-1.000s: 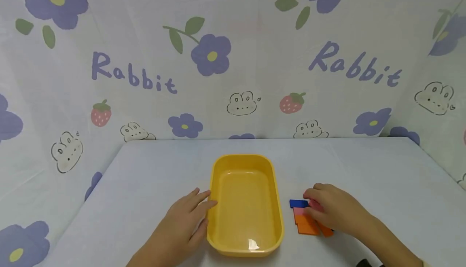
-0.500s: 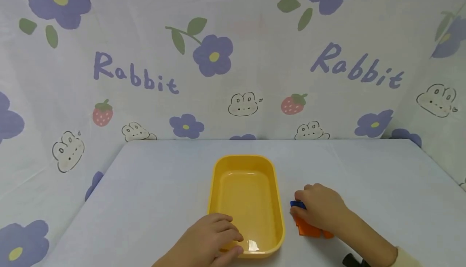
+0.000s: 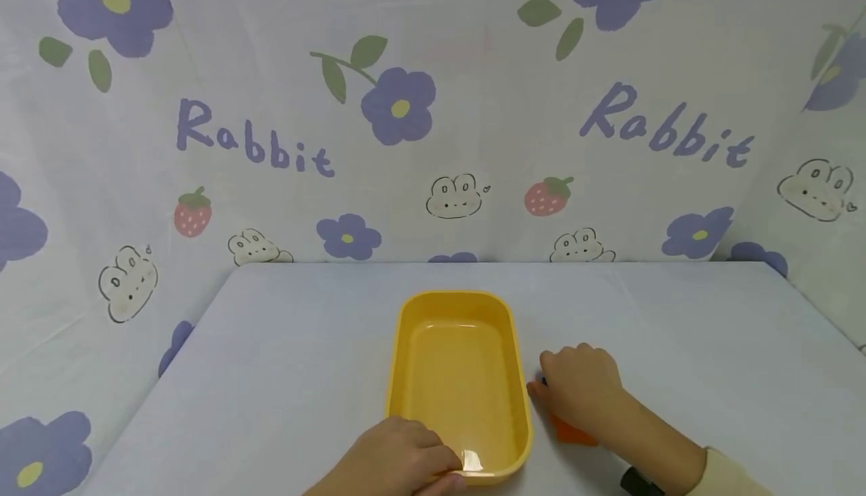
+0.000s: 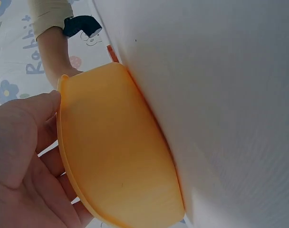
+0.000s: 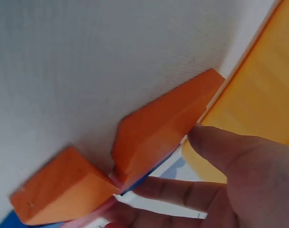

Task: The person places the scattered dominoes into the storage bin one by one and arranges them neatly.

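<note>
A deep yellow plastic tray (image 3: 455, 299) stands on the white table. My left hand (image 3: 395, 457) grips its near rim, the thumb outside and the other fingers curled over the inner side; the left wrist view shows the hand (image 4: 25, 147) at the tray wall (image 4: 116, 142). To the right of the tray, my right hand (image 3: 583, 385) covers a small group of flat blocks. In the right wrist view, thumb and fingers pinch about a blue block (image 5: 154, 170). Two orange blocks (image 5: 158, 126) and a pink one (image 5: 92, 212) lie against it.
White cloth covers the tabletop (image 3: 304, 331), which ends at a hanging rabbit-and-flower curtain (image 3: 473, 120). The tray's right wall is close beside the blocks. A black wrist mount (image 3: 639, 482) sits under the right forearm.
My left hand has moved from the tray's left side to its near rim and closed on it. The right hand has shifted left over the blocks, hiding most of them.
</note>
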Motion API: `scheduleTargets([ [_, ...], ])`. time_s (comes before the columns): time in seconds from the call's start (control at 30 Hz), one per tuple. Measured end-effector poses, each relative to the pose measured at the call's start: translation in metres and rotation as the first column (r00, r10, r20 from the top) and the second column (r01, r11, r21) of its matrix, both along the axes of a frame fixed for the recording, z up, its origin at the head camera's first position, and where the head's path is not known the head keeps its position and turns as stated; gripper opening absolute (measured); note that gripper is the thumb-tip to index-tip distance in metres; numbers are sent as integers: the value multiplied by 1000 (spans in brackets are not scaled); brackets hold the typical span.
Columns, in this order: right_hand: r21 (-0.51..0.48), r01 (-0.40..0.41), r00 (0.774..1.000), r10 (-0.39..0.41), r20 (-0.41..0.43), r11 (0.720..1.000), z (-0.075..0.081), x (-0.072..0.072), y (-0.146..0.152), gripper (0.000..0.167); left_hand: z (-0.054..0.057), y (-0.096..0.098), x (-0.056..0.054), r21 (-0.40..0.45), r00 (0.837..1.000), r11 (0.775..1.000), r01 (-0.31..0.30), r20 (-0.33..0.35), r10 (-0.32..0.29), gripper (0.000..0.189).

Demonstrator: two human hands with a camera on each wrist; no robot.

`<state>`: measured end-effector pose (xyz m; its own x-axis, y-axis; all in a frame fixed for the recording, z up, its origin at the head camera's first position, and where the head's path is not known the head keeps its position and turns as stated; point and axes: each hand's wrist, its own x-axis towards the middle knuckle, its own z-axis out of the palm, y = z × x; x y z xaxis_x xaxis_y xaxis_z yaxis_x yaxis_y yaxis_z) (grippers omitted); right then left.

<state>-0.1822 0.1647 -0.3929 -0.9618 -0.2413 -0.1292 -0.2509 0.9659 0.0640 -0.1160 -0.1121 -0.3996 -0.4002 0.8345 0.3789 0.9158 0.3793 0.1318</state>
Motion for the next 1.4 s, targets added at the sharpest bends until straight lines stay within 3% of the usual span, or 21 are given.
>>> scheduleTargets([
  [0.17, 31, -23, 999, 24, -22, 999, -2, 0, 0, 38, 0, 2, 1, -11, 999, 1000, -1, 52, 2, 18],
  [0.33, -38, -30, 999, 29, -27, 999, -4, 1, 2, 32, 2, 3, 2, -36, 994, 999, -18, 105, 22, 18],
  [0.53, -99, -80, 996, 76, -46, 992, -3, 1, 4, 29, 3, 3, 3, -74, 994, 997, -32, 104, 40, 23],
  [0.83, -247, -130, 991, 129, -20, 960, -3, -1, 8, 28, -1, 5, 4, -43, 998, 998, -39, 38, 40, 22],
  [1.0, -319, -132, 990, 138, -3, 939, 0, -1, 9, 26, -1, 5, 3, -89, 997, 995, -49, 46, 54, 25],
  [1.4, -393, -176, 982, 136, -128, 903, 28, 0, 12, 29, -5, 7, 4, -152, 994, 984, -91, -76, 80, 23],
])
